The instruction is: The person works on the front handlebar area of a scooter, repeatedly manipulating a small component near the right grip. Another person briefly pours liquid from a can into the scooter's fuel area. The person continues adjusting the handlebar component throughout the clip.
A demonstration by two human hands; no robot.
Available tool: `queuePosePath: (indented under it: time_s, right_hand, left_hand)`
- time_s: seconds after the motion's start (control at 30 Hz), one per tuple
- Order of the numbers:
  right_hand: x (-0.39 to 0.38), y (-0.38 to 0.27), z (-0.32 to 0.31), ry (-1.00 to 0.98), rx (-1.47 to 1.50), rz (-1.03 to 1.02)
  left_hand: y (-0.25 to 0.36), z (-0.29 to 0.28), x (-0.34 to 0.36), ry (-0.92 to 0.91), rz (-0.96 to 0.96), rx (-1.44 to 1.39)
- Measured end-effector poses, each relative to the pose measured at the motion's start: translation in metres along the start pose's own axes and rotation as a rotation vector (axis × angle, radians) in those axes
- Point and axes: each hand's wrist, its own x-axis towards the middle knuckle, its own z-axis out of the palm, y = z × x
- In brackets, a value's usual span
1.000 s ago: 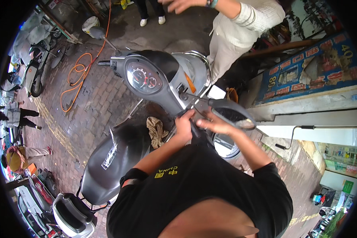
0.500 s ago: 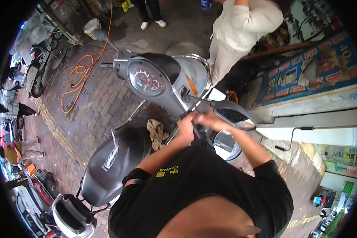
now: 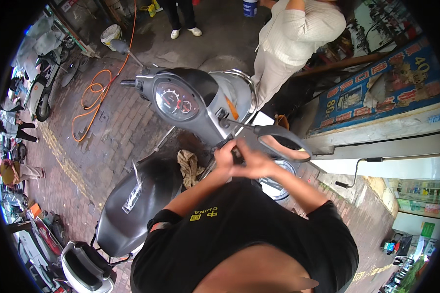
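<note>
Just right of the frame's centre, the person's left hand (image 3: 225, 155) and right hand (image 3: 255, 163) meet, pressed together at the right end of the handlebar of a grey motor scooter (image 3: 215, 95). Both are curled closed around something at that grip, but the fingers overlap so tightly that whatever lies between them is hidden; I cannot tell whether it is the grip itself, the brake lever or a small part. A dark curved lever or mirror stem (image 3: 283, 136) arcs out to the right from beside the hands, its far end crossing a pale wall edge.

Above and left of the hands sits the scooter's round speedometer dial (image 3: 175, 101), its face too small to read. The black padded seat (image 3: 134, 200) stretches toward the lower left, partly cut off by the person's black short-sleeved shirt (image 3: 239, 234), which fills the lower middle and hides the footboard. A crumpled beige rag (image 3: 189, 166) lies between seat and handlebar.

At upper right a second person in pale ribbed clothing (image 3: 288, 41) stands, head out of frame. An orange hose (image 3: 95, 97) loops over the brick paving at upper left.
</note>
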Motion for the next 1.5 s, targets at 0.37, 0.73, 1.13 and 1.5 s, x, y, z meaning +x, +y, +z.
queuePosePath:
  time_s: [0.37,0.73,1.13,1.5]
  right_hand:
    - [-0.004,-0.001,-0.013,-0.062,0.435,-0.07]
    - [-0.006,-0.01,-0.012,0.05,-0.051,-0.112]
    - [-0.003,-0.002,0.003,0.064,-0.121,-0.054]
    - [0.009,0.037,-0.021,-0.053,0.33,-0.169]
  left_hand:
    - [-0.003,-0.012,-0.001,0.017,-0.003,0.066]
    - [0.005,-0.013,-0.001,0.002,-0.024,0.051]
    - [-0.002,-0.009,0.003,-0.016,-0.021,0.011]
    - [-0.001,-0.003,-0.007,0.037,0.028,0.083]
